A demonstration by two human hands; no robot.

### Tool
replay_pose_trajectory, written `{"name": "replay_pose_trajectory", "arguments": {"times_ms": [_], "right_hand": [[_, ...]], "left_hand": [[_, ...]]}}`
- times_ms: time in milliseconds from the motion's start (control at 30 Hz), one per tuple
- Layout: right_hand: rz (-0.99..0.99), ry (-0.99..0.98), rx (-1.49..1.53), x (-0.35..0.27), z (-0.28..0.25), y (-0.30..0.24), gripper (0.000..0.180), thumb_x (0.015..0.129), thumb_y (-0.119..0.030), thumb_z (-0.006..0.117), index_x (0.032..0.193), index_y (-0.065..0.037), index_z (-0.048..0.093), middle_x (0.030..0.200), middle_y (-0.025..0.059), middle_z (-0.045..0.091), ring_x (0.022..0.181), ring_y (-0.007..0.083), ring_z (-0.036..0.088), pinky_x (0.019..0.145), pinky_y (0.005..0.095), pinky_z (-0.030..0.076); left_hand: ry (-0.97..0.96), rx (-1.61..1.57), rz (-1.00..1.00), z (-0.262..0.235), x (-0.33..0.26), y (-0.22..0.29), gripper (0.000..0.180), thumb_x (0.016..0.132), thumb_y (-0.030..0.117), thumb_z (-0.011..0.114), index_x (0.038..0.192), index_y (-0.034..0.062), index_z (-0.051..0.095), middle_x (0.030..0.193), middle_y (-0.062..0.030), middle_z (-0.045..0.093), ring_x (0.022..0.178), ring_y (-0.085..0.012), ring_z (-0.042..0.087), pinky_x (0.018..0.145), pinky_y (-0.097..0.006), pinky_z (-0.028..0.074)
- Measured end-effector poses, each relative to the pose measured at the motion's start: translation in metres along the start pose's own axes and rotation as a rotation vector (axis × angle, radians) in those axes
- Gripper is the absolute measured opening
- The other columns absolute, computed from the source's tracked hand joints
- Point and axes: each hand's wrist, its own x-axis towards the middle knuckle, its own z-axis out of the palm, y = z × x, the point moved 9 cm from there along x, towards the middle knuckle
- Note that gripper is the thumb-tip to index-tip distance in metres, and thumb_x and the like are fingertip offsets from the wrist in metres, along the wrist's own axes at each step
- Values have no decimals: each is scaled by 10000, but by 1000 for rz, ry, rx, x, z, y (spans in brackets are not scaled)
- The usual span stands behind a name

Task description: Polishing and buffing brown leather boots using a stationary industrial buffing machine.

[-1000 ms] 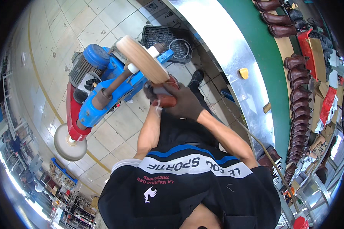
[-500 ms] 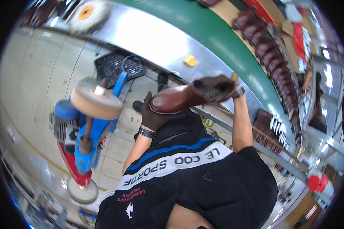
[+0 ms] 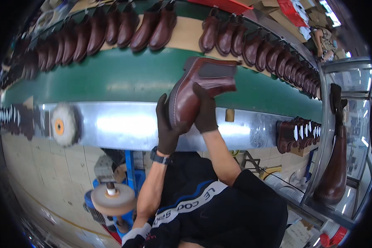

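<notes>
A brown leather Chelsea boot with dark elastic side panels is held in front of me, over the silver metal ledge and the green belt. It lies on its side in the air, toe toward me and shaft opening to the right. My left hand, in a dark glove, is closed round the toe end, its fingers along the sole edge. Also gloved, my right hand grips the boot's upper from the right. Beneath and right of the boot, a small yellow-brown block rests on the ledge.
Rows of brown boots line the belt's far side. A white fluffy buffing wheel is at the ledge's left. Below it, a tan polishing wheel sits on a blue machine. More boots stand right, beside a metal-framed rack.
The boot has moved from beside the machine to above the ledge, and its toe has swung from left to toward me. My right hand has shifted from the shaft to the upper. My view has turned.
</notes>
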Motion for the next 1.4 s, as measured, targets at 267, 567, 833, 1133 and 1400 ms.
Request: {"name": "replay_pose_trajectory", "arguments": {"times_ms": [267, 567, 833, 1133, 1400], "right_hand": [[-400, 229, -911, 254, 8, -23, 798, 559, -381, 756, 1207, -45, 434, 1120, 195, 567, 1007, 350, 564, 858, 410, 449], [-612, 594, -1146, 305, -21, -12, 735, 665, -170, 633, 1315, -23, 324, 1197, 264, 477, 1084, 420, 477, 921, 439, 408], [-600, -91, -1330, 66, -24, 97, 295, 714, -126, 613, 986, -18, 574, 1209, 180, 473, 1129, 358, 444, 963, 455, 355], [-653, -116, -1362, 37, -14, 95, 89, 734, -78, 569, 817, -47, 581, 1085, 112, 554, 1037, 285, 516, 900, 439, 393], [-641, -91, -1367, 38, -17, 97, 95, 733, -87, 561, 812, -41, 588, 1092, 110, 551, 1044, 276, 510, 923, 444, 373]], "left_hand": [[66, -57, -500, -67, -41, -75, 808, 843, 11, 525, 1434, 132, -12, 1261, -224, 426, 1076, -276, 523, 855, -348, 455], [389, 50, -910, -125, -152, -111, 682, 834, 93, 559, 1400, 52, 180, 1194, -196, 504, 978, -258, 564, 828, -330, 461], [-254, 1347, -817, -120, -132, -143, 1246, 535, 629, 727, 1398, -2, 87, 1381, -394, -66, 1252, -602, -13, 1021, -620, 73], [-347, 1354, -789, -125, -119, -156, 1448, 393, 656, 772, 1407, 37, -56, 1341, -417, -180, 1216, -591, -219, 982, -666, 22], [-355, 1336, -885, -124, -117, -157, 1466, 376, 654, 778, 1411, 54, -69, 1348, -405, -187, 1226, -583, -211, 981, -665, 10]]}}
